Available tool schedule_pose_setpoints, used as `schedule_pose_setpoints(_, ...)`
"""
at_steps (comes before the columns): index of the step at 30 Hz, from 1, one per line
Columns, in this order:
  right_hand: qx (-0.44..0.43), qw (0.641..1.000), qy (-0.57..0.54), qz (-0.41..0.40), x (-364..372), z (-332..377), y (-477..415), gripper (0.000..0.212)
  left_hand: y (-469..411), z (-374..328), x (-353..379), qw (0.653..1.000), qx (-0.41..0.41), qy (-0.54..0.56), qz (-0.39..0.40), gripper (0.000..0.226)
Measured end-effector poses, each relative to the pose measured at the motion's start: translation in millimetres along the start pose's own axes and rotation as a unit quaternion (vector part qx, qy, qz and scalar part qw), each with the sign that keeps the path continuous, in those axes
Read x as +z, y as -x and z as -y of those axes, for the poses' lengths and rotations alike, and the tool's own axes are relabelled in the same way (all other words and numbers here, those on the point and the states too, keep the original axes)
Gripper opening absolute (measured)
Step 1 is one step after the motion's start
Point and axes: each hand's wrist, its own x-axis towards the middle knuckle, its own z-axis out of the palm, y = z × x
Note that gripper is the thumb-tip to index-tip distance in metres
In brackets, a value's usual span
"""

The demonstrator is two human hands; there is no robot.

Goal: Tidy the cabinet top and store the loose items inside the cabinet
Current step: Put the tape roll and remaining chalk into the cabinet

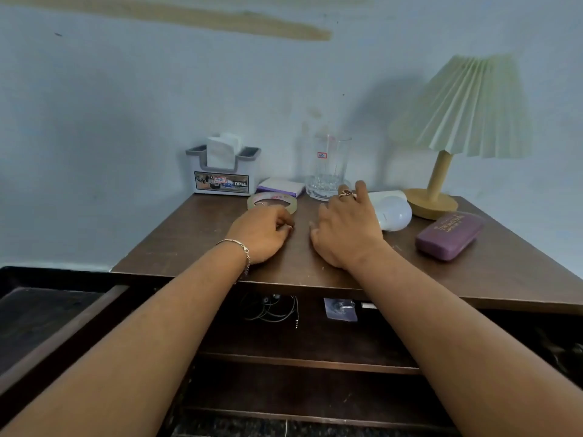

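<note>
On the brown cabinet top lie a roll of clear tape, a white bulb, a purple glasses case and a small purple-and-white pad. My left hand rests on the top just in front of the tape roll. Its fingers are curled under and nothing shows in them. My right hand lies flat with spread fingers, the index finger stretched toward the glass, right beside the bulb. Inside the cabinet, black earphones and a small clear packet lie on the upper shelf.
A tissue holder stands at the back left against the wall. At the back right stands a lamp with a pleated shade. The cabinet door hangs open to the left. A lower shelf shows beneath.
</note>
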Motion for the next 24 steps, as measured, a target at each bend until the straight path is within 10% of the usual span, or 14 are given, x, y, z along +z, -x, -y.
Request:
schedule_pose_setpoints(8, 0.019, 0.997, 0.064, 0.049, 5.8, -1.1, -15.6, 0.058, -3.1, 11.9, 3.3, 0.951, -0.083, 0.279, -0.101, 0.020)
schedule_pose_setpoints(24, 0.036, 0.997, 0.055, -0.032, 14.7, 4.9, -15.8, 0.031, -3.5, 12.4, 2.1, 0.920, -0.121, 0.335, -0.165, 0.016)
